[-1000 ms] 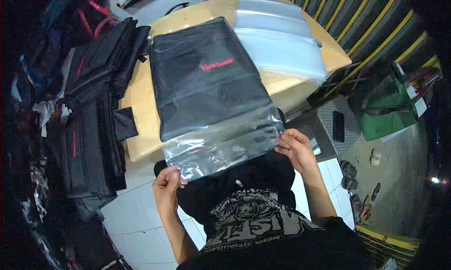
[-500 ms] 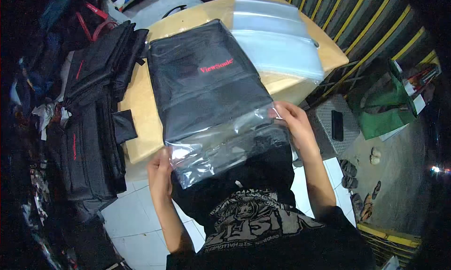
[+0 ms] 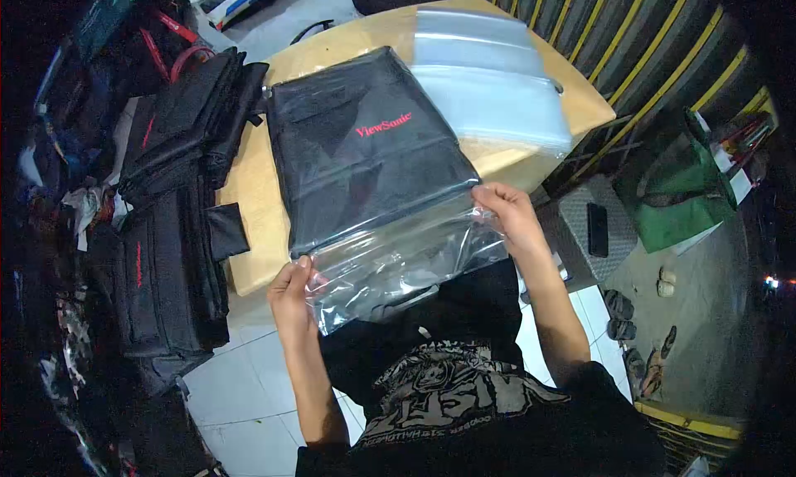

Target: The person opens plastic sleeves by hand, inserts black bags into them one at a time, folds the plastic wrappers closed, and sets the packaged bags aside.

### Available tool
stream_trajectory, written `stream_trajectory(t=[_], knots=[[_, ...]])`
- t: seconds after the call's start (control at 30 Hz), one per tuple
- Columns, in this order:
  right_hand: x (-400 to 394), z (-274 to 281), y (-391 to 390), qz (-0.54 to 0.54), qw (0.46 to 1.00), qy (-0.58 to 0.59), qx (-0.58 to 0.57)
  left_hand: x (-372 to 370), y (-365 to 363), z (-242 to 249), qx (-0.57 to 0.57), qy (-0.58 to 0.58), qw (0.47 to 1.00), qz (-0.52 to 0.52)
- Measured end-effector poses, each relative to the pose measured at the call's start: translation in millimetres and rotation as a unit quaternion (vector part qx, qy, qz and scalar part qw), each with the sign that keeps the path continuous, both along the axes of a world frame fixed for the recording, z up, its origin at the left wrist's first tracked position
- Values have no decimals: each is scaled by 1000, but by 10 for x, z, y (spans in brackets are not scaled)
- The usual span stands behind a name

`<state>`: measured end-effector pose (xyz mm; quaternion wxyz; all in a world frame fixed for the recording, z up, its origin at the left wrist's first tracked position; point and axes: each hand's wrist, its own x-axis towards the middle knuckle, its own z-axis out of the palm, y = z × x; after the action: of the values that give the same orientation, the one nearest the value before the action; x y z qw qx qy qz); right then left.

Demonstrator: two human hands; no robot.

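A black ViewSonic bag (image 3: 356, 162) lies flat on the table inside a clear plastic sleeve (image 3: 406, 261). The sleeve's loose end hangs over the near table edge, in front of my shirt. My left hand (image 3: 292, 293) pinches the sleeve at its left side, close to the bag's near left corner. At the right, my right hand (image 3: 507, 211) pinches the plastic by the bag's near right corner, thumb on top.
A stack of clear plastic sleeves (image 3: 489, 95) lies on the wooden table (image 3: 257, 178) at the back right. More black bags (image 3: 170, 261) are piled at the left. A phone (image 3: 597, 228) rests on a grey box, beside a green bag (image 3: 676, 195).
Both hands have shifted their grip up the sleeve's sides to the bag's near corners. The plastic over the bag looks pulled smoother, and its loose end is folded down more.
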<state>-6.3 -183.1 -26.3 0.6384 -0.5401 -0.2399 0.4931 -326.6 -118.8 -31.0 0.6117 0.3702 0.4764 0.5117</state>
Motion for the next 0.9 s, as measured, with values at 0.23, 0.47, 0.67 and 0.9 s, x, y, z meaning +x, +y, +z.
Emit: stream_trajectory(t=[0.23,0.47,0.67,0.9], knots=[[-28,-27,17,-37,999,32,13,51,7,-34,-19,-59,998,12],[115,35,-107,47,996,-22,-66,-78,-134,34,16,43,996,-79],[280,106,-326,193,969,-142,-52,-251,-258,86,-14,64,978,-197],[394,-83,-464,179,978,-84,-64,-454,-210,-80,-23,31,973,-229]])
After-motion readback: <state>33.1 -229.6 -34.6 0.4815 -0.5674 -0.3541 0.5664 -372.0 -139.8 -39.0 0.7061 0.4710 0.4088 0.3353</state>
